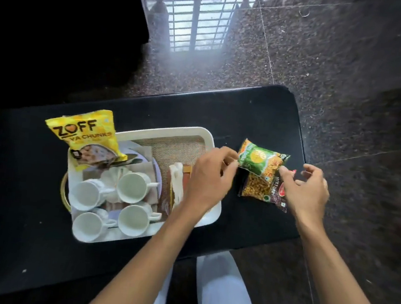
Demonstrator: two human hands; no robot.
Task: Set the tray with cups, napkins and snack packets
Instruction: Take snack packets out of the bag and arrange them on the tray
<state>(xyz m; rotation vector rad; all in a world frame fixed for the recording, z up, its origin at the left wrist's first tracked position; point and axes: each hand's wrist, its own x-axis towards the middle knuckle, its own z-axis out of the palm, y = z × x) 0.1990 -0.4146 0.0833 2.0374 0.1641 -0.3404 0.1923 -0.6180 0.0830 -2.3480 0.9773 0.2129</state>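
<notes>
- The green snack packet (260,160) sits on the black table (259,113), just right of the tray (210,138), lying partly on top of a second packet of yellow mix (260,189).
- It looks like a small sealed foil pouch: probably light, puffed with air, crinkly and a little slippery, with brittle contents that would crush under a hard squeeze.
- The best hold is likely a pinch on the flat crimped seams at either end, not on the swollen middle.
- The left hand (210,177) is at the packet's left edge, thumb and forefinger closed in a pinch on or right at that seam; actual contact is hard to confirm.
- The right hand (306,186) touches the packet's lower right corner with a fingertip, the other fingers loosely curled and holding nothing.
- The mix packet underneath may shift when the top one lifts.
- On the tray, four white cups (132,185) stand close together at the left on folded napkins (149,161), a yellow soya chunks bag (86,136) leans over the far left rim, and a wrapped item lies mid-tray.
- The woven mat area at the far right of the tray is free, a plausible spot for the packets.
</notes>
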